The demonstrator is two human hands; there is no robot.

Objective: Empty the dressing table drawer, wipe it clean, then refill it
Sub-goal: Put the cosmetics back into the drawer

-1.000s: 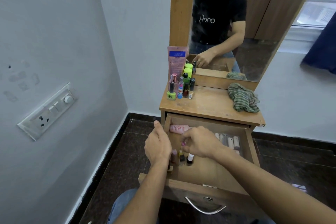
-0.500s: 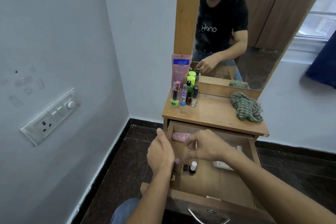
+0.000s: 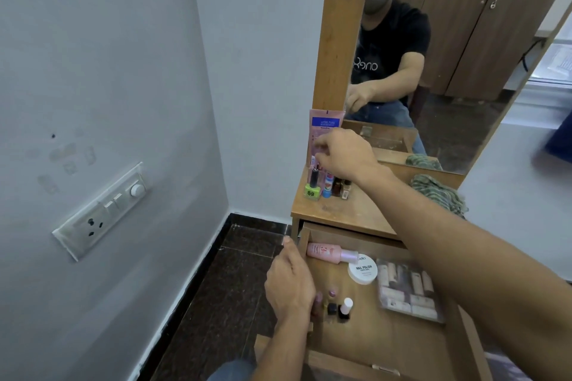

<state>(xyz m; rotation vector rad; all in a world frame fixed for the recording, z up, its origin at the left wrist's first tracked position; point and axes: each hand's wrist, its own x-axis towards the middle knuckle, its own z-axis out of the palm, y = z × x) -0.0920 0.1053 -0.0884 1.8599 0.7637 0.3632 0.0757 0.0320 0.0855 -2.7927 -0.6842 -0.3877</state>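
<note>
Wooden drawer, small bottles beside curled left fingers; right fingers pinched at tabletop bottles; both grips unclear.

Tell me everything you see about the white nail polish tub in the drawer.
The white tub is low and round, apparently plastic, its flat lid printed NAIL POLISH in dark letters above unreadable smaller print. Closed, it sits lid up on the wooden floor of the open drawer, towards the back. A lying pink bottle points its cap end at its upper left edge; whether they touch is unclear. A clear box of small tubes lies right of it. Nothing holds it.
</note>
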